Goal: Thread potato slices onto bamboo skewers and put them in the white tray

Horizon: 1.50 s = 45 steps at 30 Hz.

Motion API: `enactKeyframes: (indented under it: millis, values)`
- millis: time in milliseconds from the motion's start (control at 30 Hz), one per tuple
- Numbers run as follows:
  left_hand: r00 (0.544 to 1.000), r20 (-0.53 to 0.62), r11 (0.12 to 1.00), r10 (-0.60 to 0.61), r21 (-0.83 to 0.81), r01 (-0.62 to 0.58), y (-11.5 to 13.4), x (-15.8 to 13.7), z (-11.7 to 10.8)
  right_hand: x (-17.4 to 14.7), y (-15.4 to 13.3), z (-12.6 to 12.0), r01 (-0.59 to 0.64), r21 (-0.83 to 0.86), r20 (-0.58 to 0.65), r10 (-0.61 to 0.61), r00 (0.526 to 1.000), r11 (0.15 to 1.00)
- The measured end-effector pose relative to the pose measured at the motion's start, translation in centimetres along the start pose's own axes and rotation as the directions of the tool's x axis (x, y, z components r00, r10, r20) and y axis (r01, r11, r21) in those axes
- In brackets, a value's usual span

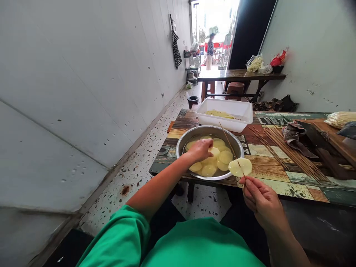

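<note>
My right hand (260, 196) pinches the lower end of a thin wooden skewer (227, 139), which slants up and away over the basin's edge. Threaded on it just above my fingers are pale yellow potato slices (240, 167), partly overlapping. Over the metal basin (180, 157), my left hand (200, 148) has its fingers closed on a round potato slice (214, 152). Several more slices (209, 170) lie in water in the basin, some hidden beneath my left hand and forearm.
Behind the basin stands a white plastic tub (225, 120) with skewered slices inside. Loose wooden skewers (294, 154) lie on the patterned table (261, 171) at right, beside a dark cloth (296, 138) and a cleaver (314, 142). A wall (83, 74) runs along the left; a person (210, 50) stands outside the doorway.
</note>
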<state>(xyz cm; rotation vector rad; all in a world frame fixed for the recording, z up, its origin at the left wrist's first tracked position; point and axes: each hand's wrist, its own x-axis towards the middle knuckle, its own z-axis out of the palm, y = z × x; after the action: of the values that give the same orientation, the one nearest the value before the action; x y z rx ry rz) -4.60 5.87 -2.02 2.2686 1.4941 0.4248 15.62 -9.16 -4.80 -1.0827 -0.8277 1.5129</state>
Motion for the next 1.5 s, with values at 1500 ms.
enactKeyframes:
  millis: [1500]
  values:
    - [0.928, -0.355, 0.804, -0.113, -0.581, -0.125, -1.2, -0.3, -2.8, -1.7, 1.3, -2.0, -0.014, -0.251, 0.001, 0.014, 1.000, 0.968]
